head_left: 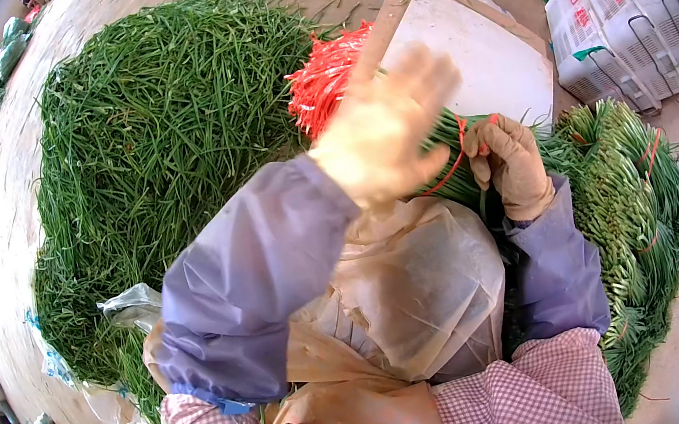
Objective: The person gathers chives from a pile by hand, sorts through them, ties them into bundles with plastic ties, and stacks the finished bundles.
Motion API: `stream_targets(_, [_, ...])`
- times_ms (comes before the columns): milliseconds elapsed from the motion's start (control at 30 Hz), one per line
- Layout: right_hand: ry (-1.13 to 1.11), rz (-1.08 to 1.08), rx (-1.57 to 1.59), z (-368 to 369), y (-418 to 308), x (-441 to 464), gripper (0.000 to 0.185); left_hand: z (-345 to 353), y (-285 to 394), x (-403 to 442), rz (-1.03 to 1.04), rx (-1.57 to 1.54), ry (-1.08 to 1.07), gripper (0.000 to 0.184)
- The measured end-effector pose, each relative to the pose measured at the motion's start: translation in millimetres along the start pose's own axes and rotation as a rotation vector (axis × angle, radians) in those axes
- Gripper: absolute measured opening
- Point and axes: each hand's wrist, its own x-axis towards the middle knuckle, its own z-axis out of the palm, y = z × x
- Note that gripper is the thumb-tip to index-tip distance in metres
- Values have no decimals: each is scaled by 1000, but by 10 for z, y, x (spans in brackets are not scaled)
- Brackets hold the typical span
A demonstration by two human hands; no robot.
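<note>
Green bundle (460,179) just beside right fingers (498,136)

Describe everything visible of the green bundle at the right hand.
The bundle is a sheaf of slender, fresh-looking green stalks lying roughly side by side. A thin red tie, plastic-looking, crosses it; the gloved right hand pinches at the tie beside the stalks. In the view it sits between the white board and the plastic-covered lap. The blurred left hand hides part of it; contact there can't be told. Neither its full length nor any knot can be made out.
</note>
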Motion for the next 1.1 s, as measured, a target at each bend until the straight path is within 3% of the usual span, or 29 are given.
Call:
stream_targets(67, [39,99,-19,-22,-178,101,23,175,109,-14,126,129,-263,84])
stream_targets(167, [20,197,29,-90,-285,340,23,330,55,104,59,143,-314,77])
stream_targets(200, [11,222,33,-114,-287,445,23,534,61,82,43,252,-162,76])
stream_targets(300, [62,215,-58,128,-407,497,25,832,124,166,-159,427,-198,78])
stream_targets(367, [83,179,-92,349,-459,318,26,688,143,219,-225,366,-251,73])
stream_targets(433, [90,278,15,543,-439,-37,26,662,68,251,-268,287,-247,71])
stream_targets(500, [73,345,107,544,-118,-396,23,643,-25,353,-356,205,-229,76])
stream_targets(533, [246,363,308,436,19,-517,26,641,-57,389,-375,179,-211,76])
stream_targets(633, [352,315,96,147,725,-805,23,720,-81,430,-389,154,-229,81])
stream_targets(733, [482,324,128,343,840,-796,21,638,-14,367,-351,181,-243,92])
stream_targets(800, [392,282,70,232,831,-753,18,559,44,362,-352,156,-320,105])
stream_targets(867, [370,269,36,144,799,-727,16,518,69,342,-297,204,-337,107])
stream_targets(967, [358,360,-56,181,627,-574,19,420,69,347,-216,292,-359,105])
stream_targets(1100, [136,594,-354,134,681,-350,25,314,1,523,-134,258,-415,99])
